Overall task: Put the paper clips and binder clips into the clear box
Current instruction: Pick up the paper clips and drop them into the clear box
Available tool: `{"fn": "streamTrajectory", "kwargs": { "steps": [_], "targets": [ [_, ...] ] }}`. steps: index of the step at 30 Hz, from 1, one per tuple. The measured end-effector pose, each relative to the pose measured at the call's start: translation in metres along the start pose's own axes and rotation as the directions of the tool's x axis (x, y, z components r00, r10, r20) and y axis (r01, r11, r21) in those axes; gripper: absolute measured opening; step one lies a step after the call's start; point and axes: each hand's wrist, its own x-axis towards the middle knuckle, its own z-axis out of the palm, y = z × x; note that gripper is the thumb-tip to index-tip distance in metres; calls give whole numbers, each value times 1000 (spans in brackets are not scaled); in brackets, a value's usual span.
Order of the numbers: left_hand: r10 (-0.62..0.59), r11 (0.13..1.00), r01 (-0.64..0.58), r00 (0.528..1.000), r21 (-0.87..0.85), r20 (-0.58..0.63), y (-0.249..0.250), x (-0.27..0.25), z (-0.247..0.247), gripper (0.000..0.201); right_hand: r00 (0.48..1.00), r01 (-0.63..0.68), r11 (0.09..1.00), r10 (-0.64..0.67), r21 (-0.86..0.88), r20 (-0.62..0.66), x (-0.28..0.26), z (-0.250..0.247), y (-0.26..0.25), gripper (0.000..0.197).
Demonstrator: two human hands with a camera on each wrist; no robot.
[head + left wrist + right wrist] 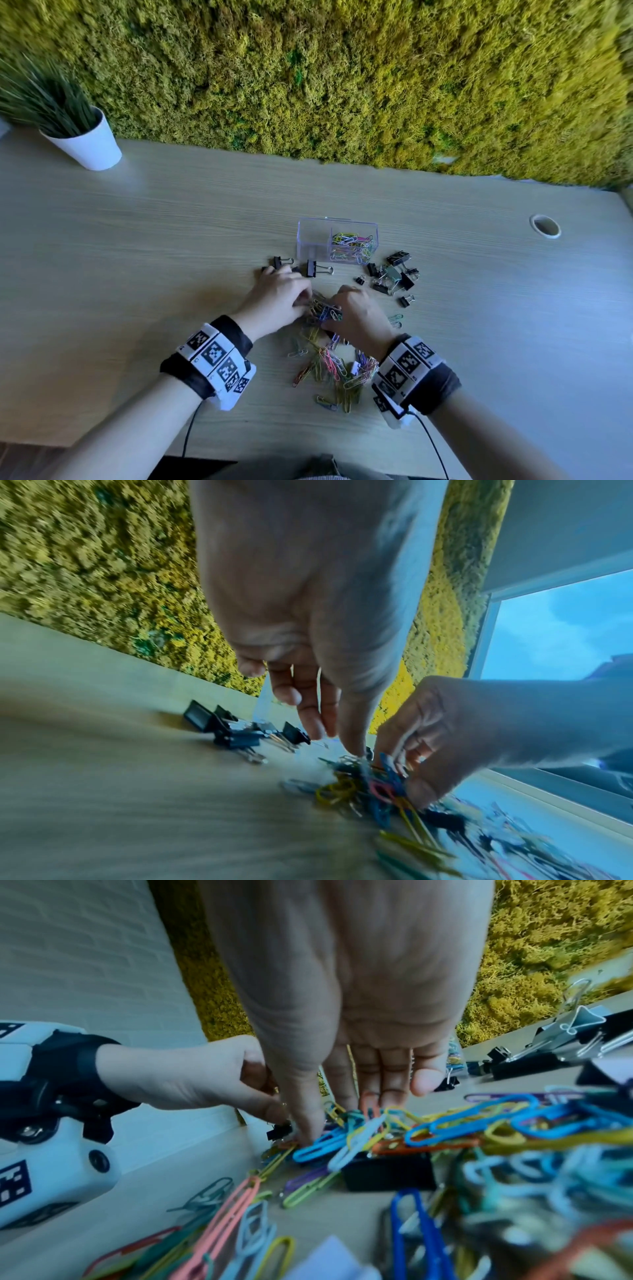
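Surface: pale wood-grain desk (171, 240), round cable grommet (545, 226) far right. Moss wall (342, 75) runs behind the desk; white potted plant (85, 144) far left corner. Left wrist view shows a window (561, 631) beside the moss, right wrist view a white brick wall (85, 961).

Clear box (313, 240) sits mid-desk, two compartments: the right one holds a heap of coloured paper clips, the left one looks bare.

Counts, head view:
- Binder clips (394, 274), all black bar one pale: 2, maybe 3, just left-front of the box; a cluster of roughly 6 right-front of it; 2 small singles near that cluster. Cluster overlaps, so the count is approximate.
- Loose paper clips (329, 366): one pile between the wrists, too tangled to count, dozens. 1–2 strays at its right edge.

Left hand (277, 301): fingers bent down, tips pinching into the far edge of the pile.
Right hand (359, 318): thumb and fingers closed round a bunch of paper clips at the pile's top. Both hands nearly touching each other.
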Motion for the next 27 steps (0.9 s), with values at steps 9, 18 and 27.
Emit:
{"fn": "streamTrajectory", "kwargs": {
  "steps": [9, 18, 27],
  "targets": [
    [-27, 998, 18, 991, -68, -132, -15, 0, -12, 21, 998, -56, 979, 58, 195, -5, -2, -15, 5, 16],
    [-2, 998, -7, 991, -66, -134, -12, 6, -4, 23, 992, -12, 923, 60, 384, -111, -4, -47, 23, 13],
    [-49, 993, 35, 991, -117, -121, -17, 5, -5, 22, 915, 61, 980, 21, 188, -403, 37, -103, 35, 13]
  ]
}}
